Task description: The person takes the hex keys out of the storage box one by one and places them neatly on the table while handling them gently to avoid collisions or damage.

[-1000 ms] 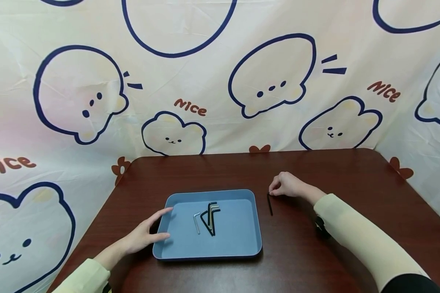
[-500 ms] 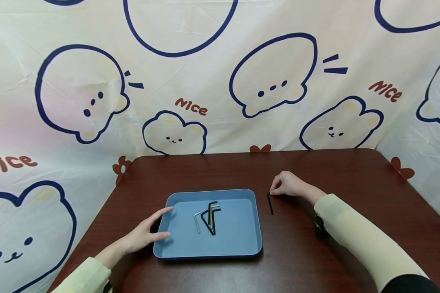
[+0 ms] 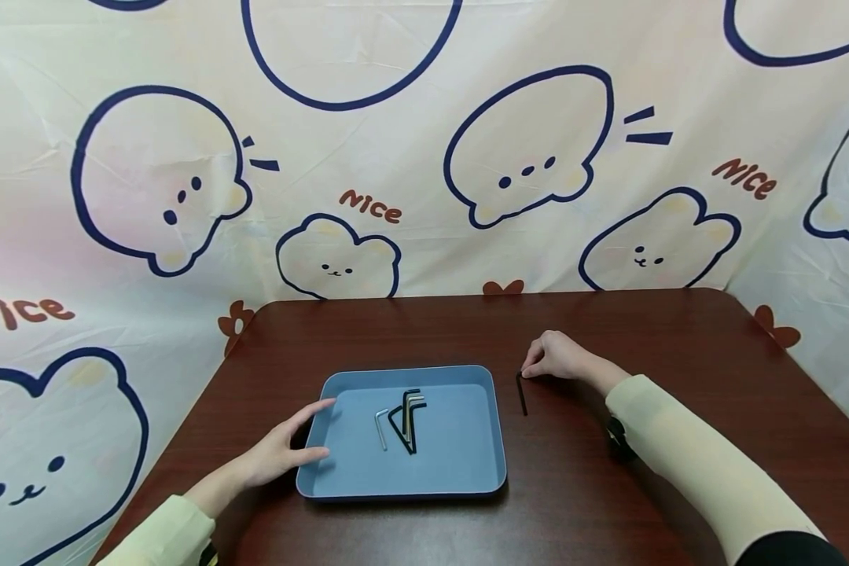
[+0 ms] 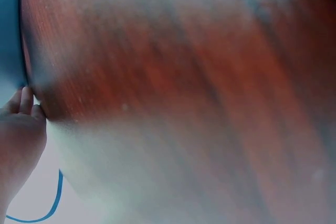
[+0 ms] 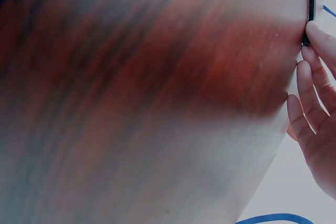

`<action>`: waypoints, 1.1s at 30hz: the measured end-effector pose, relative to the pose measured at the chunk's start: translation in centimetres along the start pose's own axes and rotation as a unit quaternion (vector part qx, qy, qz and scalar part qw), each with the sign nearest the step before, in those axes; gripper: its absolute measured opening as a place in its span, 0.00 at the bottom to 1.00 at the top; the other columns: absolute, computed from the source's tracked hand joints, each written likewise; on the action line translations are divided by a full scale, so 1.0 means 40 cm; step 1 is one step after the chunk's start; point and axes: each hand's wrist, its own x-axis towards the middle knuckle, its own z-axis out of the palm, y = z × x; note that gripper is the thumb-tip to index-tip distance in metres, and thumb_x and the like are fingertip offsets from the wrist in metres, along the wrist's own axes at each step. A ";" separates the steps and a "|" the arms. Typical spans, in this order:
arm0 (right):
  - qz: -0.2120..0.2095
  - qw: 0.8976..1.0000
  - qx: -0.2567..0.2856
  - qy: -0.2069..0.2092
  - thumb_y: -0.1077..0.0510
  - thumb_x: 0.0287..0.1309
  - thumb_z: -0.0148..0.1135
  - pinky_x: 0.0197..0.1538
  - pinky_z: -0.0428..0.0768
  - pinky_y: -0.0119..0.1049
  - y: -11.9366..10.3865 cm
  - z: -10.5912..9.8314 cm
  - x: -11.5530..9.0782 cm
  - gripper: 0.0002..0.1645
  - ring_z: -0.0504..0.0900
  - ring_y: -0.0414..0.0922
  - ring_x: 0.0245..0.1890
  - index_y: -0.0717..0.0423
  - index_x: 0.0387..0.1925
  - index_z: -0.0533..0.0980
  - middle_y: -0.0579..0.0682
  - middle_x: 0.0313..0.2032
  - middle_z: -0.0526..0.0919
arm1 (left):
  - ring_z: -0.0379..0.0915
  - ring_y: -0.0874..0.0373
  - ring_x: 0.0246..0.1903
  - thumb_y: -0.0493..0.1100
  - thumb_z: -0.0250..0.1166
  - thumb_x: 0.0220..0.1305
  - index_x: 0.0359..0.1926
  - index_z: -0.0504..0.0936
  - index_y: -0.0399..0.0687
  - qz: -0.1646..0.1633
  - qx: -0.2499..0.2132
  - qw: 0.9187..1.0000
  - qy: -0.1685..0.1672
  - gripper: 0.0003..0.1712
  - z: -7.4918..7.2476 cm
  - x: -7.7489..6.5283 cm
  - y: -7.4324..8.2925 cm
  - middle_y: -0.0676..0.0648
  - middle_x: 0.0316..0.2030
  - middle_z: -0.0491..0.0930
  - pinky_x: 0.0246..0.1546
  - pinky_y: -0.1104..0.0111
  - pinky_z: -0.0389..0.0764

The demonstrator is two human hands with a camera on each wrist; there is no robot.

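Observation:
My right hand [image 3: 557, 358] pinches one end of a black hex key [image 3: 522, 398] beside the tray, its long arm pointing toward me and close to the tabletop. The right wrist view shows that hex key [image 5: 312, 1] between the thumb and fingertips, partly cut off by the frame. My left hand [image 3: 274, 452] rests at the left side of a blue tray [image 3: 453, 468], with thumb and index finger stretched over the rim. Inside the tray, several black and brass-toned hex keys [image 3: 412, 428] overlap near the middle. A small silver hex key [image 3: 380, 432] lies just left of them.
A dark brown wooden table [image 3: 594, 487] bears the tray. Cream cloth [image 3: 424, 157] printed with blue cartoon outlines hangs behind it and along both sides. The wrist views show mostly blurred tabletop [image 4: 157, 66].
Both hands, the tray and the hex keys hold their positions. Only the head view shifts very slightly.

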 end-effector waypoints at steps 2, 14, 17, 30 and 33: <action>0.002 1.000 0.002 0.000 0.60 0.53 0.73 0.38 0.77 0.40 0.000 0.001 -0.001 0.04 0.77 0.41 0.31 0.49 0.25 0.87 0.40 0.26 0.82 | 0.46 0.35 0.68 0.44 0.67 0.64 0.72 0.58 0.41 0.001 -0.002 1.000 0.000 0.41 0.000 0.000 0.001 0.34 0.70 0.55 0.61 0.36 0.51; 0.018 1.000 0.000 0.001 0.55 0.53 0.73 0.41 0.76 0.42 0.002 0.003 0.001 0.05 0.75 0.43 0.34 0.52 0.27 0.87 0.40 0.28 0.82 | 0.47 0.34 0.68 0.44 0.66 0.64 0.72 0.58 0.41 0.000 0.001 1.000 0.001 0.40 0.002 -0.001 -0.003 0.35 0.70 0.56 0.61 0.35 0.51; 0.017 1.000 0.006 -0.001 0.56 0.53 0.73 0.41 0.75 0.42 0.002 0.001 0.000 0.03 0.75 0.43 0.35 0.51 0.29 0.88 0.41 0.28 0.83 | 0.47 0.35 0.68 0.44 0.67 0.64 0.72 0.58 0.42 -0.001 0.001 1.000 0.000 0.41 0.001 0.000 -0.002 0.35 0.70 0.56 0.61 0.36 0.52; -0.009 1.000 0.015 -0.012 0.57 0.54 0.72 0.40 0.76 0.40 -0.027 -0.015 0.000 0.05 0.76 0.44 0.35 0.51 0.34 0.88 0.41 0.31 0.84 | 0.45 0.34 0.69 0.43 0.66 0.65 0.73 0.57 0.42 -0.003 -0.004 1.000 -0.003 0.41 0.000 0.000 -0.005 0.34 0.71 0.54 0.61 0.35 0.51; -0.007 1.000 0.012 -0.010 0.56 0.53 0.73 0.40 0.77 0.39 -0.042 -0.026 0.005 0.06 0.77 0.43 0.34 0.52 0.34 0.88 0.42 0.31 0.84 | 0.44 0.34 0.69 0.44 0.66 0.65 0.73 0.57 0.43 -0.008 -0.005 1.000 -0.004 0.41 0.000 -0.001 -0.007 0.34 0.71 0.53 0.61 0.36 0.51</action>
